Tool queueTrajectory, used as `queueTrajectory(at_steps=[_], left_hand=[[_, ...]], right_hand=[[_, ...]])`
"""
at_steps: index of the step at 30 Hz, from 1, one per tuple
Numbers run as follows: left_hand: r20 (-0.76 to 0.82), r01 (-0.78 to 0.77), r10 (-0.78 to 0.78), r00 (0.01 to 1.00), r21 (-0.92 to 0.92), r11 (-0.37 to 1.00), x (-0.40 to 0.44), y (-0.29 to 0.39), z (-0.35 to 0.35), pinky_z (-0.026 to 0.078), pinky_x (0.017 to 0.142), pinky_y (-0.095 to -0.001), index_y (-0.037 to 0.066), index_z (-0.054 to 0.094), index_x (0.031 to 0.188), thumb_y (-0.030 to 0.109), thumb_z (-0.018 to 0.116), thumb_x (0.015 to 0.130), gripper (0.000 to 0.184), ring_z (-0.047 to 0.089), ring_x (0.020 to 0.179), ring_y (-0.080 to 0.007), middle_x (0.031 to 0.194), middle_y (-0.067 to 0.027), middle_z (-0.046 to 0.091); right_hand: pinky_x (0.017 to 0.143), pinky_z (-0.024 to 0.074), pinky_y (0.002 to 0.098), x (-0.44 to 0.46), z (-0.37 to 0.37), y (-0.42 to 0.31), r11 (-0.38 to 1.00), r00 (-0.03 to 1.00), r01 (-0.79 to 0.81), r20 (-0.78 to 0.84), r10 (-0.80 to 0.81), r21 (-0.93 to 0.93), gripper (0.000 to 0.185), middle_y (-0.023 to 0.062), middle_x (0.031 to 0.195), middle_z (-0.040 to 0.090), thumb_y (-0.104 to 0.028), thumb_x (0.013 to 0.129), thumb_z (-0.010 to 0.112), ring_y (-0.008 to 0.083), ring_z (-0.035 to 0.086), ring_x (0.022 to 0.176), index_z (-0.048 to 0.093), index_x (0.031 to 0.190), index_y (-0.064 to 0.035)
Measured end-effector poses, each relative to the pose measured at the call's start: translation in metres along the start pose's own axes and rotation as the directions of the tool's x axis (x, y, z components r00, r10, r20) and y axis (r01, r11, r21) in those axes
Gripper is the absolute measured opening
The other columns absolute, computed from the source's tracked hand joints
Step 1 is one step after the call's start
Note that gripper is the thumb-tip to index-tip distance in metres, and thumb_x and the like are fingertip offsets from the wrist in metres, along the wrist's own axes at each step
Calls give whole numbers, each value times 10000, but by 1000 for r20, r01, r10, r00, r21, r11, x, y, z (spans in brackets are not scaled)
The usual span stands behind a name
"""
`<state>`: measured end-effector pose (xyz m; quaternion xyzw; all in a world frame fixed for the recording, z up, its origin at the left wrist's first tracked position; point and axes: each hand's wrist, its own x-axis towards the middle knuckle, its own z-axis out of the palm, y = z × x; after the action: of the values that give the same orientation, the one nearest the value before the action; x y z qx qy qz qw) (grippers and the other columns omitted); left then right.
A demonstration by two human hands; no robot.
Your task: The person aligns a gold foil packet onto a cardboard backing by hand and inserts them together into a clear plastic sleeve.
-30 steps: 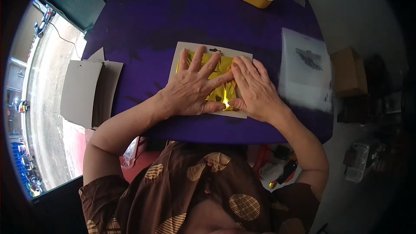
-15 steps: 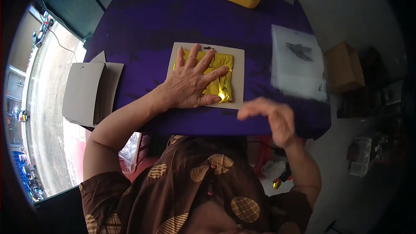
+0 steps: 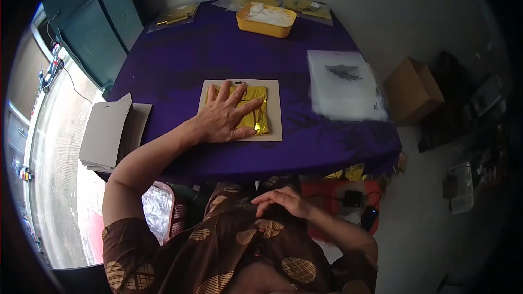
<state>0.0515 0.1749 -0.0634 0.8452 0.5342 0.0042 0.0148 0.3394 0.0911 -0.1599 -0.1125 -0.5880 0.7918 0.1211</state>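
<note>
My left hand [image 3: 224, 117] lies flat with fingers spread on a shiny gold foil packet [image 3: 261, 110]. The packet rests on a pale grey-beige card [image 3: 275, 122] with a hanging hole at its top edge, and my palm and fingers hide part of both. Below the table's front edge, over my lap, hovers my right hand [image 3: 284, 202]. Its fingers point left, loosely bent and apart, with nothing visible in them.
A stack of similar cards [image 3: 103, 133] stands at the table's left. To the right lie clear printed plastic bags [image 3: 340, 95]. A yellow tub [image 3: 267, 28] with white contents and bagged gold packets [image 3: 180, 15] sit at the back. Beside the table is a cardboard box [image 3: 411, 92].
My right hand has moved from beside the card's lower right corner down and left over my lap. The left hand stays pressed on the foil packet. The camera view has shifted, showing more wall.
</note>
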Motion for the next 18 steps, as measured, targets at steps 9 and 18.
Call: queueTrajectory(at_steps=[9, 18], left_hand=[[-90, -62, 71, 993, 98, 993, -11, 10, 2, 259, 1024, -659, 265, 345, 1534, 771, 324, 905, 808, 281, 1335, -462, 1473, -265, 326], [-109, -69, 70, 991, 17, 997, -22, 34, 6, 200, 1048, -730, 283, 366, 1517, 802, 334, 874, 826, 243, 1378, -518, 1511, -259, 314]], right_hand=[[976, 453, 327, 24, 14, 10, 997, 999, 39, 30, -37, -61, 623, 157, 1107, 698, -442, 1075, 315, 203, 637, 1084, 530, 1335, 82], [924, 490, 353, 26, 22, 2, 989, 967, 150, -210, -144, 16, 619, 208, 1226, 637, -448, 1074, 308, 224, 634, 1047, 465, 1381, 66]])
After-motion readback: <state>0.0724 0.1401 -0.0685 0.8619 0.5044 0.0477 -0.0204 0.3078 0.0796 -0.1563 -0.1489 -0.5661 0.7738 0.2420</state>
